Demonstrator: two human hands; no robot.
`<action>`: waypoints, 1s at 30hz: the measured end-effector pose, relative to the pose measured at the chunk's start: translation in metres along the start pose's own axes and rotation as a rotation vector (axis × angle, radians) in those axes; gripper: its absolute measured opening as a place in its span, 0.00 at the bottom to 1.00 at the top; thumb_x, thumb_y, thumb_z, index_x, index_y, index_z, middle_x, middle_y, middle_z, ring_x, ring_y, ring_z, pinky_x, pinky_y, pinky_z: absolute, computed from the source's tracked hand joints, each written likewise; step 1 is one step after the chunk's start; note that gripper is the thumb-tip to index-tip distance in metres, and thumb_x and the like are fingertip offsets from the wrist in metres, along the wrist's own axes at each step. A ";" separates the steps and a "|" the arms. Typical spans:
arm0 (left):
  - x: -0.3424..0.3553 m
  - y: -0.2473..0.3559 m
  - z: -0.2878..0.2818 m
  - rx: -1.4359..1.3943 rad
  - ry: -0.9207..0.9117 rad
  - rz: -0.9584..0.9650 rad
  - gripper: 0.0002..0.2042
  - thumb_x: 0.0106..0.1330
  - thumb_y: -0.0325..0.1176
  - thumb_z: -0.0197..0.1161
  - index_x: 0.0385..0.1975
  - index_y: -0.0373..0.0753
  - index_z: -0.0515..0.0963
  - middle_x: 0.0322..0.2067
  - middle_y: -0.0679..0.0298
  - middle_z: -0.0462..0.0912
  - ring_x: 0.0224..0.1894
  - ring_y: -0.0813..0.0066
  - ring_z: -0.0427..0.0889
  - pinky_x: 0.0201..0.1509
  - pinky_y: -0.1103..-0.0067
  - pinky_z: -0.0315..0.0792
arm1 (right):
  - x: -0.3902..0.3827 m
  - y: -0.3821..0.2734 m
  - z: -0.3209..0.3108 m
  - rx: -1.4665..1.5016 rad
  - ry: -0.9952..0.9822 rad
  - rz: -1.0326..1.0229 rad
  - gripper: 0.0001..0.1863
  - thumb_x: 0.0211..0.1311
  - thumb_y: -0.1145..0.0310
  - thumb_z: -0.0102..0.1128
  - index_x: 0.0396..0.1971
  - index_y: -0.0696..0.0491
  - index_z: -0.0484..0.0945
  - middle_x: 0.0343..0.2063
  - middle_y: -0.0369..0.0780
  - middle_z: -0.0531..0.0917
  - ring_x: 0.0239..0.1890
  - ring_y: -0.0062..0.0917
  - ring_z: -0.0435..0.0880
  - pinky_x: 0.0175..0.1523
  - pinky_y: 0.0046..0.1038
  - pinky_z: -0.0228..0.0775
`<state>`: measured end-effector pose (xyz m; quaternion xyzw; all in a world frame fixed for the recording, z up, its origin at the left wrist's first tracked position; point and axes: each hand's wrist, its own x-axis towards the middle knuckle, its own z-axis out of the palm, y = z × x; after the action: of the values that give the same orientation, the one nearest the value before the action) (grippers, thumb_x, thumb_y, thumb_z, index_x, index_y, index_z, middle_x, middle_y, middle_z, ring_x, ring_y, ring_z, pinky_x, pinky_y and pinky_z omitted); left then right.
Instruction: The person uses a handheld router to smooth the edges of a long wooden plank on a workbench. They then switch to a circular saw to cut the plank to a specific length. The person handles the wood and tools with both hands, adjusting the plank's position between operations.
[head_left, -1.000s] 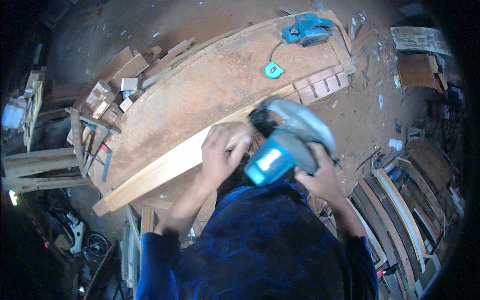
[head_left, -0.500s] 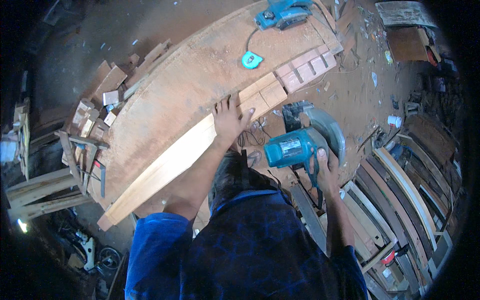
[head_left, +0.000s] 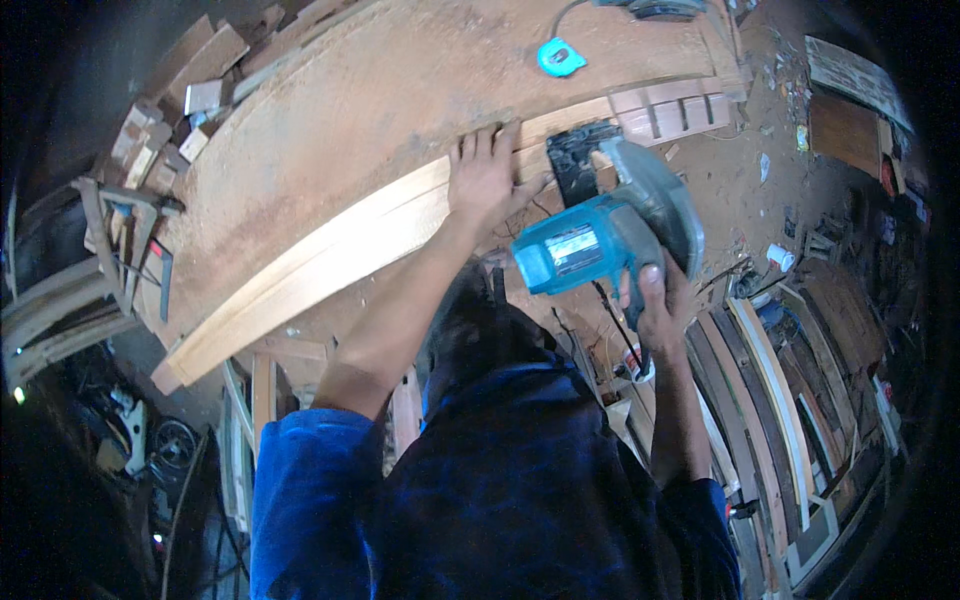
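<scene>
A long pale wooden board lies along the near edge of the workbench. My left hand rests flat on it with fingers spread, the thumb pointing toward the saw. In my right hand is the rear handle of a teal circular saw, fingers wrapped round it. The saw's dark base plate overlaps the board's right part; whether it touches the wood I cannot tell. The blade is hidden by the grey guard. Past the saw lies a pinkish wood piece with several dark slots.
A turquoise tape measure lies on the bench's far side, with part of a teal power tool at the top edge. Wood offcuts pile up at the left. Several long boards lean at the lower right.
The saw has moved up and left, its base plate now over the board. My left hand has stayed on the wood. The whole view has shifted and turned a little.
</scene>
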<state>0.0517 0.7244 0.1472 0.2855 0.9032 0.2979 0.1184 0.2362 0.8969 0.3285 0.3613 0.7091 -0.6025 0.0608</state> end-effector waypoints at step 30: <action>-0.004 -0.007 -0.002 -0.040 0.064 0.043 0.41 0.61 0.57 0.73 0.71 0.39 0.71 0.62 0.50 0.77 0.65 0.50 0.73 0.71 0.58 0.62 | 0.016 -0.008 0.009 -0.160 0.000 -0.074 0.35 0.80 0.41 0.49 0.62 0.61 0.75 0.27 0.36 0.79 0.25 0.19 0.75 0.30 0.24 0.64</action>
<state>0.0514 0.7166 0.1450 0.2927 0.8941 0.3272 0.0889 0.2169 0.8956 0.3246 0.3289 0.7677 -0.5458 0.0674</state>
